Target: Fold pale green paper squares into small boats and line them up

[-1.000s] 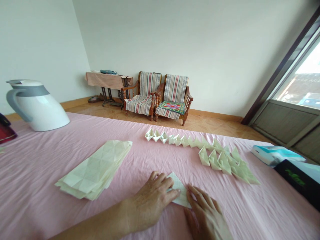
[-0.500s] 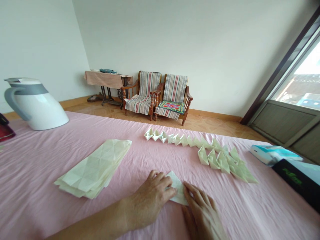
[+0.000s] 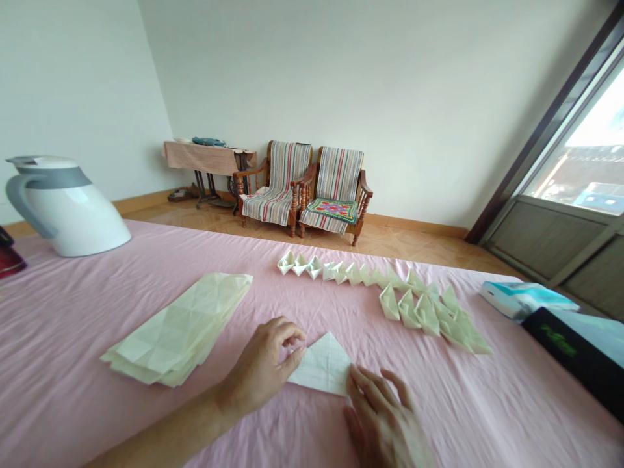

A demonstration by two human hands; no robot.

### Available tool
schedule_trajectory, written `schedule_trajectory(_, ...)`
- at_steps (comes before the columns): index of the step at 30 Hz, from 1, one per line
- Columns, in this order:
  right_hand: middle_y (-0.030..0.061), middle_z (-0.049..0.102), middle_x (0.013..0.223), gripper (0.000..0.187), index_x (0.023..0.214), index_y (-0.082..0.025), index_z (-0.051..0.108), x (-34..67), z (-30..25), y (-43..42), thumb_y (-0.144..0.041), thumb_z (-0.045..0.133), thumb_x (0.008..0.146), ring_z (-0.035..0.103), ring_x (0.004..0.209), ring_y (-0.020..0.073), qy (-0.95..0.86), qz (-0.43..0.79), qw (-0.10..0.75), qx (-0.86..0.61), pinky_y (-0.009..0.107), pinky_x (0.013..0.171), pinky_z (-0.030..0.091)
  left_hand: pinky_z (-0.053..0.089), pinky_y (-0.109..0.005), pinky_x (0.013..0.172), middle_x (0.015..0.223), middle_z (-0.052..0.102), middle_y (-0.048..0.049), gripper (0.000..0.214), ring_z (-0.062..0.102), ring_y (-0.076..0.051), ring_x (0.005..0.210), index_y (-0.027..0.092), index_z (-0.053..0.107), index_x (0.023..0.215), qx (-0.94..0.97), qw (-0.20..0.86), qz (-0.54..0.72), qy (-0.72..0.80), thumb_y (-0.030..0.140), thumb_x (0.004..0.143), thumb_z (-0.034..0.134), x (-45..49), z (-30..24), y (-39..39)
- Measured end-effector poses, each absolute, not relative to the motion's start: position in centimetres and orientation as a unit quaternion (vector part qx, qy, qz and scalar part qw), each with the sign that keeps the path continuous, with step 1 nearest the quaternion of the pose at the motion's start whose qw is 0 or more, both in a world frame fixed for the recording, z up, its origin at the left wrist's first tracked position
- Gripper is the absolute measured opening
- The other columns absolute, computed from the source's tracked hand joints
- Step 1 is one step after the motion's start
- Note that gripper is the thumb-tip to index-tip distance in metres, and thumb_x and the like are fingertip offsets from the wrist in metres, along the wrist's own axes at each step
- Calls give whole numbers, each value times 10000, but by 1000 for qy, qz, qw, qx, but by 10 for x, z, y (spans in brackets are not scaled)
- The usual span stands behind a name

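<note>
Left hand (image 3: 260, 364), grip unclear, has shifted toward nine o'clock, baring more paper (image 3: 324, 365), seemingly easing access; right hand (image 3: 383, 406) open at four o'clock edge.

There are two hands (image 3: 260, 367), one paper stack (image 3: 180, 328), two chairs (image 3: 340, 175).

Left grip (image 3: 266, 364) bare — forearm (image 3: 168, 437) bare too, tapering to wrist (image 3: 227, 404); right grip (image 3: 383, 413) — likewise bare, long-fingered.

Pink cloth (image 3: 273, 302) | paper stack (image 3: 178, 328) | folded sheet (image 3: 322, 366) | paper boats (image 3: 427, 315) | white jug (image 3: 85, 218) | blue-white pack (image 3: 524, 299) | black box (image 3: 560, 344)
</note>
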State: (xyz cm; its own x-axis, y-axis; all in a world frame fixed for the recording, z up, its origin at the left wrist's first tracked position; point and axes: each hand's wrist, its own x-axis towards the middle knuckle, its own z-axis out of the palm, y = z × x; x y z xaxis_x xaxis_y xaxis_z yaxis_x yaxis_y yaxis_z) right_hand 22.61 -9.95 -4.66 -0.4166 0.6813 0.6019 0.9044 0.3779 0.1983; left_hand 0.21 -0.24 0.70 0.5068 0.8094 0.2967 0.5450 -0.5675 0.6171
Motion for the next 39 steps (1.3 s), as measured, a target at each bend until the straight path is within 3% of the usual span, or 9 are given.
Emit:
schedule_trajectory(3,46,698,1118,272,1115,-181,624,225,-47,-100,-153,470,892,648,1002,197,-794,-243,226,-510,368,890,437,427,-320,785,891,628,-30,94,585,-206,865,189,618,893,829,190,269,451,208,802,635,-4,3,1)
schedule_trajectory(8,80,689,1125,313,1168,-129,605,225,-52,-101,-159,497,876,651,982,210,-806,-217,223,-503,325,824,509,394,-350,830,927,627,-14,260,576,-229,927,206,607,889,835,165,225,474,195,676,755,-5,4,-1)
schedule_trajectory(19,76,681,1135,315,1158,-143,611,223,-51,-101,-130,473,875,641,1013,215,-794,-192,244,-523,297,822,536,391,-334,824,884,614,-3,209,569,-221,911,194,601,797,832,193,216,474,155,657,751,-5,6,-5)
schedule_trajectory(31,102,671,1137,321,1151,-145,605,218,-61,-100,-112,421,889,628,1031,245,-780,-175,266,-538,355,826,539,403,-331,845,885,622,3,251,570,-222,924,199,670,823,821,222,237,469,101,622,783,-13,3,-9)
schedule_trajectory(39,100,667,1139,346,1173,-176,598,217,-62,-101,-117,432,875,630,1029,242,-774,-170,280,-541,351,816,537,415,-323,862,944,605,-5,256,559,-208,957,282,743,958,846,234,238,416,145,742,753,-24,-4,-11)
